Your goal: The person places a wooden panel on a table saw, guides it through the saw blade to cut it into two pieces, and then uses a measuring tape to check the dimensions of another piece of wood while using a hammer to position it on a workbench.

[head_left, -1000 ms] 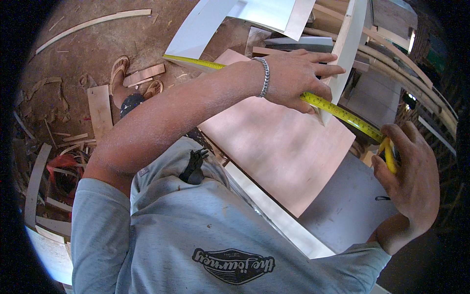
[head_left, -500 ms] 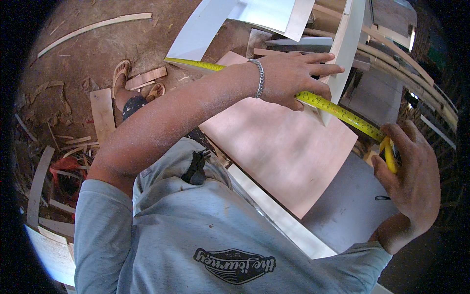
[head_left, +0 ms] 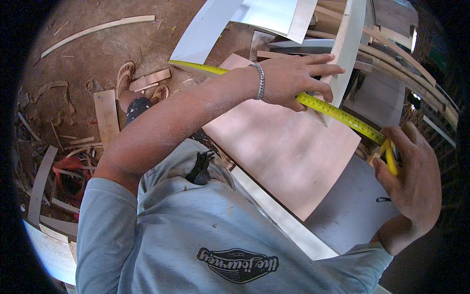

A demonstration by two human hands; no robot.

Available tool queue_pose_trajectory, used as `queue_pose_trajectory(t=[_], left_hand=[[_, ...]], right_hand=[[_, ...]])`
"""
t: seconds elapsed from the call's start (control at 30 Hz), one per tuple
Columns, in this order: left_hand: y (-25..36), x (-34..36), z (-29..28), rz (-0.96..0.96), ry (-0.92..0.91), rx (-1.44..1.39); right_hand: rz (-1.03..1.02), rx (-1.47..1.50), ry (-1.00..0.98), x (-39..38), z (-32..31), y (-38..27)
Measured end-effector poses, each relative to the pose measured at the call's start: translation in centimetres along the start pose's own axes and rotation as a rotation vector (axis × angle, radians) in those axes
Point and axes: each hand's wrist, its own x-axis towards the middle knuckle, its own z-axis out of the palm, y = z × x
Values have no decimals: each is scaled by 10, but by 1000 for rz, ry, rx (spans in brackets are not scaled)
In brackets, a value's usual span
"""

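Note:
A yellow tape measure blade (head_left: 347, 118) runs slantwise over a pinkish plywood panel (head_left: 289, 152), from a pale board at the upper left towards the right. My left hand (head_left: 298, 81), a chain bracelet at its wrist, lies across the blade. Its thumb and forefinger close about the blade, while other fingers stretch towards an upright pale board (head_left: 345, 41). At the right, my right hand (head_left: 413, 171) is wrapped round the yellow tape measure case (head_left: 390, 156), which its fingers partly hide. Beneath my left forearm the blade's middle stretch is hidden.
White panels (head_left: 267, 14) stand at the top. Long wood strips (head_left: 401, 63) are stacked at the upper right. A grey surface (head_left: 347, 210) lies below the plywood. Another person's sandalled foot (head_left: 126, 73) is on the dirt floor, beside wood offcuts (head_left: 106, 115) and a red tangle (head_left: 68, 179).
The view has shifted slightly, so the panels and floor items appear a little further right. Both hands keep their places on the tape measure.

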Motion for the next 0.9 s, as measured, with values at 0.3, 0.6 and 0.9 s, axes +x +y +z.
queue_pose_trajectory(t=[0.3,0.6,0.9], left_hand=[[-7,4,-2,38,0,-14],[-9,3,2,59,63,-39],[-10,0,4,67,102,-96]], right_hand=[[-38,-28,55,3,-7,4],[-45,-36,78,5,-4,10],[-36,7,64,1,-4,4]])
